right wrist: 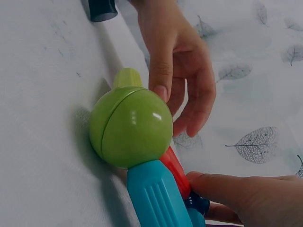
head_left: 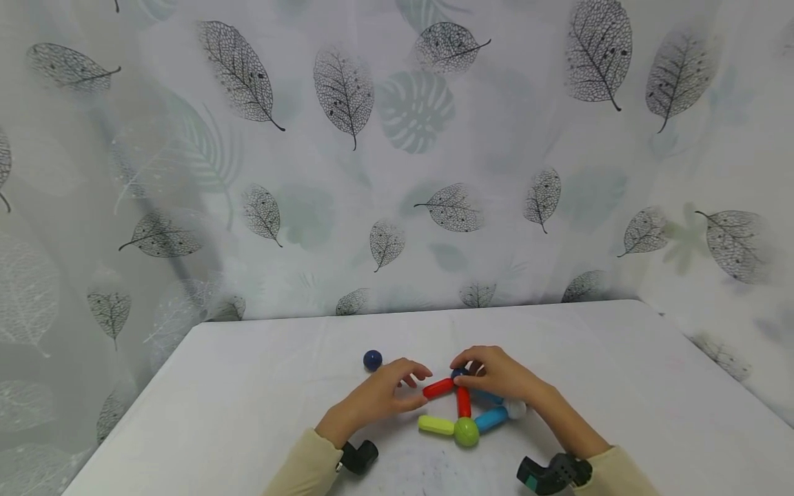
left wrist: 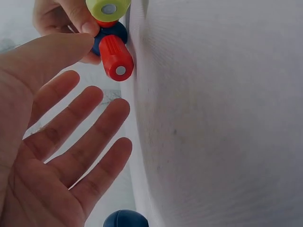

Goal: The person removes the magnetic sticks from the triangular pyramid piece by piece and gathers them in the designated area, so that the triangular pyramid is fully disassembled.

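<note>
My right hand (head_left: pixel 499 372) pinches a dark blue ball (head_left: pixel 460 373) of a magnetic stick-and-ball figure lying on the table. From that ball a red rod (head_left: pixel 438 388) points left, its metal-tipped end free. A second red rod (head_left: pixel 463 404) joins it to a green ball (head_left: pixel 466 432), which also bears a yellow-green rod (head_left: pixel 436 425) and a blue rod (head_left: pixel 492 419). Another blue rod (head_left: pixel 487 396) is partly behind my right hand. At the figure's right is a white ball (head_left: pixel 515 409). My left hand (left wrist: pixel 52 156) has its fingers spread, thumb by the left red rod; contact cannot be told.
A loose dark blue ball (head_left: pixel 373 360) lies on the white table (head_left: pixel 267 386) just beyond my left hand. Behind the table hangs a leaf-patterned curtain (head_left: pixel 384 179). Each wrist carries a black camera mount (head_left: pixel 554 474).
</note>
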### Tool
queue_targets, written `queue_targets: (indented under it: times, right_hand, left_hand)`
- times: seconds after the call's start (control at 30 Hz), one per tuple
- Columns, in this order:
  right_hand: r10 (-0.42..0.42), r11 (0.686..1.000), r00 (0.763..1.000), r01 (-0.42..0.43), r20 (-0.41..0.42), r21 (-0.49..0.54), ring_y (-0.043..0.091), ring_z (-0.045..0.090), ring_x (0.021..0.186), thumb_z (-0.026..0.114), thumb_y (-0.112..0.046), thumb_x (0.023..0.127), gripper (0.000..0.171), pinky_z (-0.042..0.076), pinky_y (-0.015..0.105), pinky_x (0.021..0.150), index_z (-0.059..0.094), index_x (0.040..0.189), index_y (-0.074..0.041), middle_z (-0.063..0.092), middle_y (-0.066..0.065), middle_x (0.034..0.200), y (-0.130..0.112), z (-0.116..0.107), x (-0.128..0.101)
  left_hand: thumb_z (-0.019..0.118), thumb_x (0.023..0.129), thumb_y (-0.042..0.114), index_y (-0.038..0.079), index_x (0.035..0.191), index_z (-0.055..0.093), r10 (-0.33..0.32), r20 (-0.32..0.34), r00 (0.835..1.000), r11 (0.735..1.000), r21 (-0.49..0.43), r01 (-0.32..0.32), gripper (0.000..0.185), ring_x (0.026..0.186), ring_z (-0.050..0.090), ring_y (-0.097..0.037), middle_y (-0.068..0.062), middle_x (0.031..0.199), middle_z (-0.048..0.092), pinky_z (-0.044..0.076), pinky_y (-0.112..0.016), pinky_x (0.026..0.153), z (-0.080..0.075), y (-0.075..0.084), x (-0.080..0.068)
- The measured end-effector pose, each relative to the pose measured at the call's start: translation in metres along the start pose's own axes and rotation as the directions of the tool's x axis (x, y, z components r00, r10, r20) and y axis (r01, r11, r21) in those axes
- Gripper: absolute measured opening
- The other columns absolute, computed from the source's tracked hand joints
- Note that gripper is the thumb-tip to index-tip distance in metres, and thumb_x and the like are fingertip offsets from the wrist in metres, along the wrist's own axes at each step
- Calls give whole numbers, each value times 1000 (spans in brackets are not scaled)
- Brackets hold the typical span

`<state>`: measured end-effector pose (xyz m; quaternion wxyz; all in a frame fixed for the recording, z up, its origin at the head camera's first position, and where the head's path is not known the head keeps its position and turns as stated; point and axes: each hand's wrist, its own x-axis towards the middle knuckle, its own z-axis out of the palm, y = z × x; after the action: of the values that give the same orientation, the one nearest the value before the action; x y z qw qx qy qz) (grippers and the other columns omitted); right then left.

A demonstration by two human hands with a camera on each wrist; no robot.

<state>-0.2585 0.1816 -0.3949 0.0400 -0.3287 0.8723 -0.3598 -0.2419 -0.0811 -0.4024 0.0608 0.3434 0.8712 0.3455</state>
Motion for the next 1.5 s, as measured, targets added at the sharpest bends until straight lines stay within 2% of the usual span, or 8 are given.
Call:
queue_targets:
  times: [0.3, 0.57, 0.77, 0.93, 1.17, 1.5]
  right_hand:
    - [-30, 999, 999, 30, 11, 18, 12, 60, 85, 70, -14, 89, 26, 52, 18, 75, 68, 111, 0, 68, 6, 103, -3, 9, 5]
    - [-100, 993, 995, 99, 12, 56, 10, 60, 86, 69, -13, 91, 27, 54, 21, 76, 67, 113, 1, 68, 10, 105, -5, 20, 7]
    - [-101, 993, 995, 101, 8, 59, 8, 60, 87, 68, -13, 91, 26, 54, 20, 76, 66, 114, 0, 67, 9, 105, -4, 23, 7]
    - [-131, 989, 991, 130, 12, 67, 9, 60, 87, 68, -13, 92, 26, 54, 21, 77, 66, 114, 0, 67, 10, 106, -5, 25, 8]
    - [-141, 987, 990, 140, 3, 84, 8, 59, 87, 68, -14, 92, 24, 54, 21, 78, 66, 113, -2, 67, 9, 106, -6, 28, 8]
    - [-145, 983, 989, 147, -21, 108, 8, 58, 88, 68, -15, 91, 25, 55, 22, 79, 67, 113, -2, 68, 10, 105, -4, 28, 6]
  left_hand:
    - [72, 89, 22, 8, 121, 60, 2, 31, 1000, 999, -33, -1, 37, 101, 61, -18, -4, 114, 63, 50, -29, 91, 1, -4, -1]
    - [73, 89, 23, 8, 119, 62, 68, 35, 997, 997, -30, -67, 36, 98, 59, -10, 1, 107, 66, 48, -28, 93, 4, -15, 0]
    - [71, 90, 17, 9, 119, 62, 53, 53, 997, 997, -61, -50, 32, 96, 58, -7, 0, 104, 66, 47, -26, 90, 5, -14, 1]
    - [72, 89, 18, 10, 117, 62, 44, 40, 998, 997, -64, -41, 30, 92, 57, -3, 3, 102, 65, 48, -23, 86, 7, -14, 1]
    - [72, 90, 18, 8, 112, 63, 72, 1, 997, 995, -67, -72, 26, 88, 57, -4, -1, 100, 66, 49, -23, 83, 10, -13, 1]
    - [64, 95, 16, 5, 116, 62, 99, 18, 995, 993, -59, -98, 24, 87, 54, -2, -3, 100, 65, 48, -21, 82, 11, -15, 2]
